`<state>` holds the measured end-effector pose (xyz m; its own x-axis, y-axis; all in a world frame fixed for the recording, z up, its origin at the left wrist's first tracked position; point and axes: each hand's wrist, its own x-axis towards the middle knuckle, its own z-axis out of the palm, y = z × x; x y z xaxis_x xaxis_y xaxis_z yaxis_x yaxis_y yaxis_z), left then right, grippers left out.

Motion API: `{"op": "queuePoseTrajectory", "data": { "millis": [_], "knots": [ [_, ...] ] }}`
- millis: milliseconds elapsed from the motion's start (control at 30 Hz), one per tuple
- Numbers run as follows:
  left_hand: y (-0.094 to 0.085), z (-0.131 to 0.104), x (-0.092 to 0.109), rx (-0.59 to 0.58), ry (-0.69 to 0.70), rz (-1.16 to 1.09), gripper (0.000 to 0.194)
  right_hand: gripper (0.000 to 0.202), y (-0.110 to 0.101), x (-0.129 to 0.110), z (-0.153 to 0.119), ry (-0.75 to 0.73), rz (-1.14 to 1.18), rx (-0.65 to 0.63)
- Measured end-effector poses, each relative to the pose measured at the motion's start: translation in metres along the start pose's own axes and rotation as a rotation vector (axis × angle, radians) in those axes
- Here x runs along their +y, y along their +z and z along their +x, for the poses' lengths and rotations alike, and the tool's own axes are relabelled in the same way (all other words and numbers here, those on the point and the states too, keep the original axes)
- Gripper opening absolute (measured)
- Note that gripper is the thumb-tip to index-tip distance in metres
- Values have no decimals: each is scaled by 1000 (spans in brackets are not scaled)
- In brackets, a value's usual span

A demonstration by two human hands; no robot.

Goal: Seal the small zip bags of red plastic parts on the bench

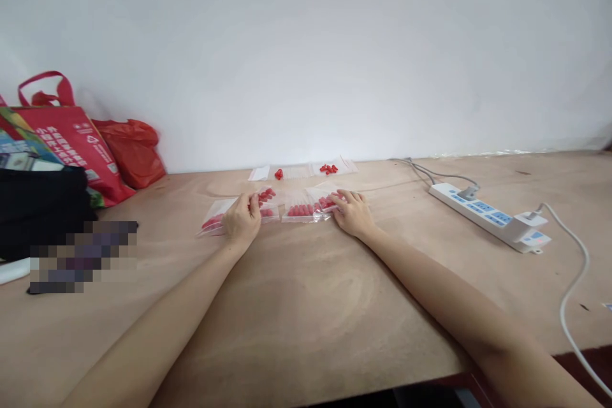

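Clear plastic bags with small red pieces lie in a row on the wooden table. My left hand (243, 220) is closed over the left part of the row, its fingers pinched at a bag edge near red pieces (266, 195). Toward the middle is a bag of red pieces (301, 210). My right hand (352, 211) rests with its fingers spread on the right end of the row, touching a bag. Behind them, near the wall, lie flat bags with a few red pieces (329, 169) and a small red clump (279, 174).
A white power strip (482, 209) with plugs and cables lies at the right. At the left stand a red shopping bag (71, 140) and a red plastic bag (136, 150), beside a black cloth item (43, 210) and a blurred dark object (83, 259).
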<state>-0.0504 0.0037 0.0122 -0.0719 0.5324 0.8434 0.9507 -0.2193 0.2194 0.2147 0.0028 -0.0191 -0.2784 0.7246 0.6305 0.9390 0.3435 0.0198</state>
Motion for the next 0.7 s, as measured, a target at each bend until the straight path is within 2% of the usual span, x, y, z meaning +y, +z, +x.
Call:
{"op": "queuePoseTrajectory", "data": {
  "millis": [133,267,367,467,567,700],
  "knots": [
    [9,7,9,83,-139,-114,20,31,5,9,6,27,-59,-160],
    [22,10,23,115,-152,-254,19,32,3,17,4,60,-126,-230],
    [33,4,36,11,-41,-330,22,31,0,22,-1,58,-151,-224],
    [42,-6,47,-177,166,-407,21,30,-5,23,-7,67,-156,-206],
    [48,-14,51,-362,334,-445,21,26,-9,16,-10,61,-124,-121],
    [51,-16,52,-433,395,-471,20,32,-9,0,-6,-74,-6,35]
  ]
}}
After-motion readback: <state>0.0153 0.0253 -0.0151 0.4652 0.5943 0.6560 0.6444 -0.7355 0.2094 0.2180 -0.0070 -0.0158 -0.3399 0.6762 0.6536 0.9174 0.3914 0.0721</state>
